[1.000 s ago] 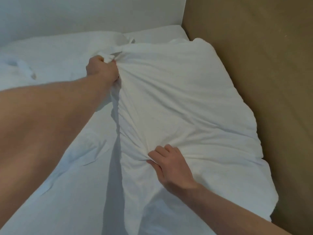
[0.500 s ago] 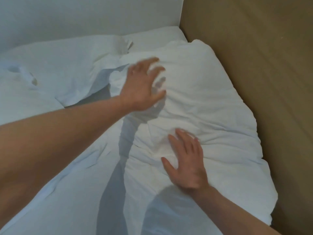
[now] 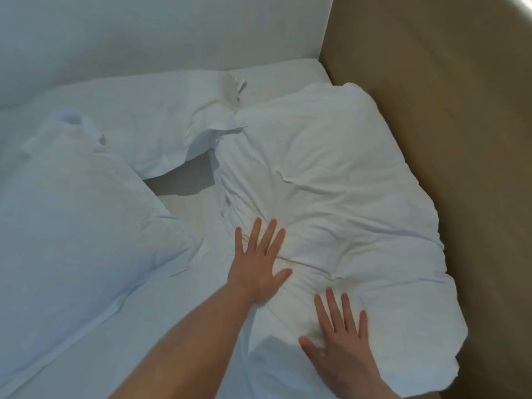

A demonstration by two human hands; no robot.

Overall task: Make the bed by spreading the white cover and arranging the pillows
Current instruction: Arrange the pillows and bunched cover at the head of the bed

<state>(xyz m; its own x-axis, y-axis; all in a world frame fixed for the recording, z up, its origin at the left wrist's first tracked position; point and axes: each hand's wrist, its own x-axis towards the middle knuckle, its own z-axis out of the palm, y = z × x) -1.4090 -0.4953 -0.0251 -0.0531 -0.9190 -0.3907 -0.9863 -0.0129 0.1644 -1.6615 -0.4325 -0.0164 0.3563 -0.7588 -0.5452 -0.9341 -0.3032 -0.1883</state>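
1. Lying across the whole scene: bed (image 3: 184, 326) with white sheet, meeting brown wall (image 3: 446, 110) on the right.
2. Resting at right against that wall: wrinkled pillow (image 3: 331, 174).
3. Lying at left: second pillow (image 3: 72, 214).
4. Pressing flat, fingers spread wide, gripping nothing: left hand (image 3: 259, 266) on the wrinkled pillow's left edge.
5. Pressing likewise on its near part: right hand (image 3: 342, 344).

Left pillow (image 3: 72, 226) cut by frame edge, right hand (image 3: 342, 344) wrist cropped

A pale white wall (image 3: 161, 33) meets a tan-brown padded panel (image 3: 460, 110) at the corner.
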